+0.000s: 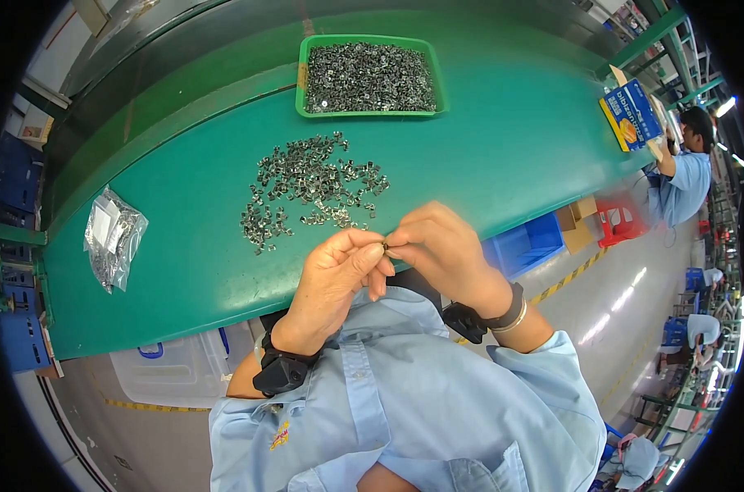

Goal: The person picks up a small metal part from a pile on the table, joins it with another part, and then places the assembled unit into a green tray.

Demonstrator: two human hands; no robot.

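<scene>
My left hand (336,275) and my right hand (442,250) meet at the near edge of the green table. Between their fingertips is a tiny dark metal part (386,245), pinched from both sides and mostly hidden by the fingers. Just beyond my hands a loose pile of small shiny metal parts (314,176) is spread on the tabletop. Behind that pile stands a green tray (442,92) heaped with many similar small metal parts.
A clear plastic bag (114,238) of parts lies at the left on the green table (191,213). A blue-yellow box (632,116) stands at the right end, beside a seated co-worker (685,176). A blue bin (526,246) and a clear plastic container (167,369) sit below the table edge.
</scene>
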